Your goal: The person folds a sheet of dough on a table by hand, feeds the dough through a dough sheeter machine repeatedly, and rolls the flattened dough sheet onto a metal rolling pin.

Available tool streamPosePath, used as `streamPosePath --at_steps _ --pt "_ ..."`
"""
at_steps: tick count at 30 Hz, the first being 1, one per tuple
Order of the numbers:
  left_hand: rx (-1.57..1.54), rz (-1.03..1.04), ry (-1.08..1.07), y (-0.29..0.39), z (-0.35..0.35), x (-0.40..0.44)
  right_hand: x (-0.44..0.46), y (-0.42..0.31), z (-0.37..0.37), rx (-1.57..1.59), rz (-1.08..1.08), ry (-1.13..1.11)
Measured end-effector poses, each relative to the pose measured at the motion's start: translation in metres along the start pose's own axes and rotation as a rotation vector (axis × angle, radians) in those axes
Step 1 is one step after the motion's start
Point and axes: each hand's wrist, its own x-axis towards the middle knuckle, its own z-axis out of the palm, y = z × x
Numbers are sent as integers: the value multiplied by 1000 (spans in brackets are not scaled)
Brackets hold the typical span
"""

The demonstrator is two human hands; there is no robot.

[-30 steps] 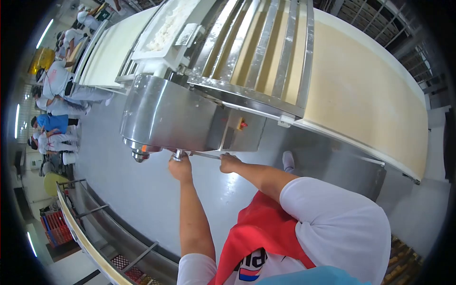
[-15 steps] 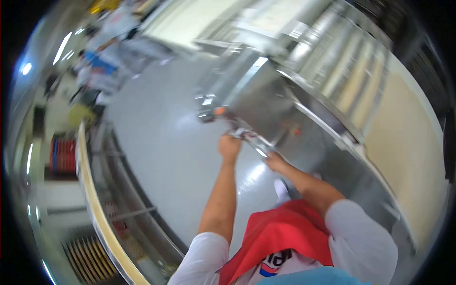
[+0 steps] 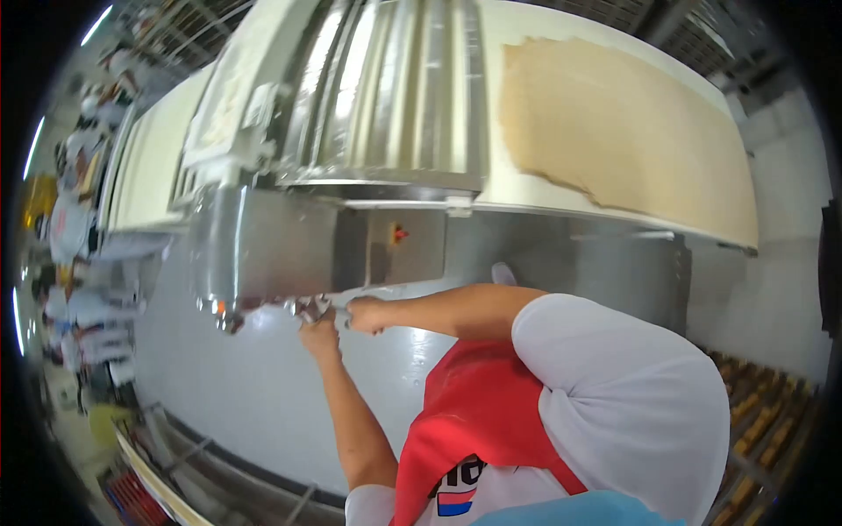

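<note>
We have both bare hands on a short, shiny metal handle (image 3: 313,309), just below the lower edge of a large, rounded, brushed-steel housing (image 3: 272,250). Its long axis looks to run sideways, roughly along that edge and across our body, though blur hides its exact ends. Our left hand (image 3: 318,337) comes up from beneath, its fingers seemingly curled about the left part; our right hand (image 3: 368,316) reaches in from the right, its fingers clenched around the other end. Neither is nearer, since both touch it; we cannot tell whether the handle is joined to the housing.

The housing stands directly beyond our hands and blocks the far side, with a rounded chrome knob (image 3: 230,323) off to the left of the handle. A red-and-yellow switch (image 3: 399,234) sits on the steel side, beyond our right hand. Farther out lie a slatted metal guard (image 3: 386,167) and a wide white belt (image 3: 491,180) carrying a ragged-edged tan sheet (image 3: 623,127). Co-workers in white clothing (image 3: 72,226) stand well apart, at far left.
</note>
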Motion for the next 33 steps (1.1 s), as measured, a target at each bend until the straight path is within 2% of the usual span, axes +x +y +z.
streamPosePath --at_steps 2,4,6,8,9,10,11,13,14,15,16,17,18,20,21,22,23,24,25,26,28,29,30,32,33 --pt "-159 -32 -64 -4 2 -3 -19 2 -17 29 -45 32" --pt "-473 -34 144 -11 11 -24 -54 7 -56 -238 -152 -90" --pt "-847 -412 63 -57 17 -35 -74 54 -97 -366 -464 -117" --pt "-1028 -885 104 -20 22 -79 -185 36 -187 -51 -292 -375" --pt "-1034 -886 91 -7 34 -91 -220 60 -224 78 -397 -313" --pt "-1042 -810 -170 2 46 -105 -275 58 -266 221 -339 -181" --pt "-1037 -728 -421 10 55 -121 -302 86 -310 311 -308 10" --pt "-978 -613 -652 69 93 -142 -342 141 -401 -28 -256 623" --pt "-981 -586 -751 102 113 -155 -353 176 -444 -378 -254 997" --pt "-982 -554 -846 136 131 -169 -369 211 -500 -573 -86 1106" --pt "-995 -537 -914 171 150 -185 -384 259 -551 -1045 87 1188" --pt "-1009 -520 -969 205 168 -204 -400 269 -578 -904 312 1332" --pt "-1007 -508 -980 240 182 -226 -418 282 -609 -866 459 1336" --pt "-1018 -508 -897 279 214 -258 -439 369 -701 -993 519 1316" --pt "-1036 -480 -814 287 231 -269 -453 359 -700 -956 563 1285" --pt "-1051 -441 -731 292 242 -271 -453 397 -739 -1017 512 1225" --pt "-1062 -426 -656 297 247 -266 -459 390 -745 -976 469 1209" --pt "-1041 -462 -549 302 250 -262 -456 402 -755 -1187 368 1255" --pt "-1019 -499 -452 305 254 -257 -462 375 -746 -1037 200 1266" --pt "-1024 -487 -408 302 258 -249 -459 356 -748 -1026 154 1257" --pt "-1048 -403 -288 292 261 -241 -449 343 -751 -776 209 1192" --pt "-1052 -447 -164 303 258 -246 -433 376 -791 -814 179 1031" --pt "-1056 -437 -145 315 258 -253 -430 354 -786 -813 157 1029" --pt "-1084 -509 -12 335 264 -266 -433 316 -764 -883 192 888" --pt "-1084 -508 -5 328 265 -255 -431 309 -755 -883 186 885"
